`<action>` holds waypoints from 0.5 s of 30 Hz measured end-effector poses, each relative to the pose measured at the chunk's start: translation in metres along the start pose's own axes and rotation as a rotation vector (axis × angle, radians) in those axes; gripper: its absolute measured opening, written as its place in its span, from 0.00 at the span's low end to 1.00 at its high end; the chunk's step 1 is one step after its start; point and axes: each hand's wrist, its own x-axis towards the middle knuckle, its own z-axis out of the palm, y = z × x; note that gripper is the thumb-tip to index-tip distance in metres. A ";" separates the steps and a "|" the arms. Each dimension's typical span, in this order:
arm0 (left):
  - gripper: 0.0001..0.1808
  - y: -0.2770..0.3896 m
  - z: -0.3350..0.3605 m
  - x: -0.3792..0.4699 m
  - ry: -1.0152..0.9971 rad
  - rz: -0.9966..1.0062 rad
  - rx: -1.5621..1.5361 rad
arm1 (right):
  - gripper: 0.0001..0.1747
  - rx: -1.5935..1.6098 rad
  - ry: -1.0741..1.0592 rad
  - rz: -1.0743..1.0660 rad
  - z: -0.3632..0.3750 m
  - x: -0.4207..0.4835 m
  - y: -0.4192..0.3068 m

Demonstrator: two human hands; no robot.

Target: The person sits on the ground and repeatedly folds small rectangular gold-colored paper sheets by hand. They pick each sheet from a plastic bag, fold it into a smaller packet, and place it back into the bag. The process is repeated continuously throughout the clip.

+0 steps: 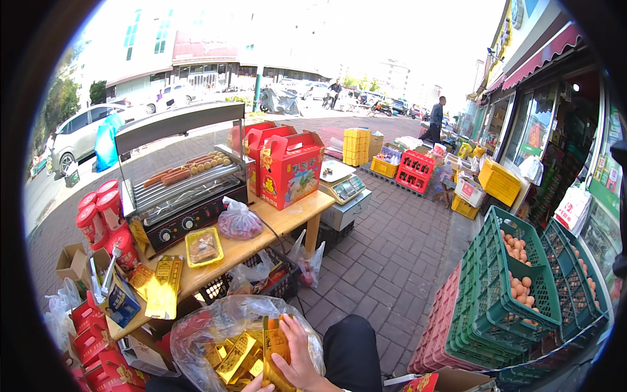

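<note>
My right hand (294, 360) grips a gold printed carton (275, 338), its thumb across the front and fingers along the right edge. At the bottom of the picture only the fingers of my left hand (258, 385) show, against the carton's lower left edge; the rest is out of view. Below and around the carton is a large clear plastic bag (193, 321), spread wide, with several gold bar-shaped boxes (237, 355) heaped inside. Flat gold cartons (165, 286) lie on the near end of the wooden table (188, 284).
On the table stand a sausage roller grill (186, 196), a yellow tray (204, 247), a bagged item (239, 220) and red gift boxes (289, 171). A weighing scale (343, 183) stands beyond. Green egg crates (514, 279) are stacked at right. A person (436, 120) walks farther off.
</note>
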 end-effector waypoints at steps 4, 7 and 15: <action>0.35 -0.027 0.022 0.030 -0.065 0.023 -0.047 | 0.38 -0.029 -0.034 -0.015 0.001 0.006 -0.019; 0.35 -0.032 0.024 0.045 -0.081 0.042 -0.041 | 0.38 -0.041 -0.043 -0.020 0.009 -0.002 -0.021; 0.35 -0.036 0.027 0.057 -0.099 0.064 -0.025 | 0.25 -0.080 -0.109 0.175 -0.033 0.010 -0.003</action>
